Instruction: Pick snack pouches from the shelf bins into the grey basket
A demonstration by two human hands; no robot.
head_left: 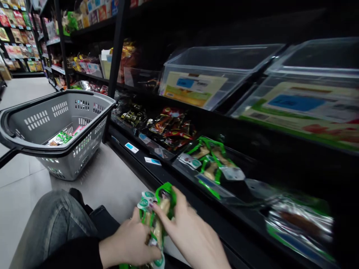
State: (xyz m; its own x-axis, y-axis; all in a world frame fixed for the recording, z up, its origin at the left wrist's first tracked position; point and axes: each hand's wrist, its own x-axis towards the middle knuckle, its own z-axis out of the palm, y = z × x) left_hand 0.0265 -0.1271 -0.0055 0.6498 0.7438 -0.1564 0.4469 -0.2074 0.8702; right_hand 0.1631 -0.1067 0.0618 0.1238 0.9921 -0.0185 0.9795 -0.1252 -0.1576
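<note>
Both my hands are low in the middle of the view, holding green-and-clear snack packets (157, 220) between them. My left hand (131, 243) is curled round the packets from the left. My right hand (190, 233) grips them from the right, its fingers pressed on the top packet. More packets of the same kind (210, 160) lie in a clear bin on the black shelf just above and to the right of my hands. A grey shopping basket (30, 123) with a black rim hangs at the left, with a few packets in its bottom.
Black shop shelving (174, 179) runs along the right with clear bins of dark and red-wrapped snacks (168, 129) and two lidded clear tubs (213, 74) above. My knee in grey jeans (53, 224) is at the lower left. A pale tiled aisle floor leads to more shelves at the back left.
</note>
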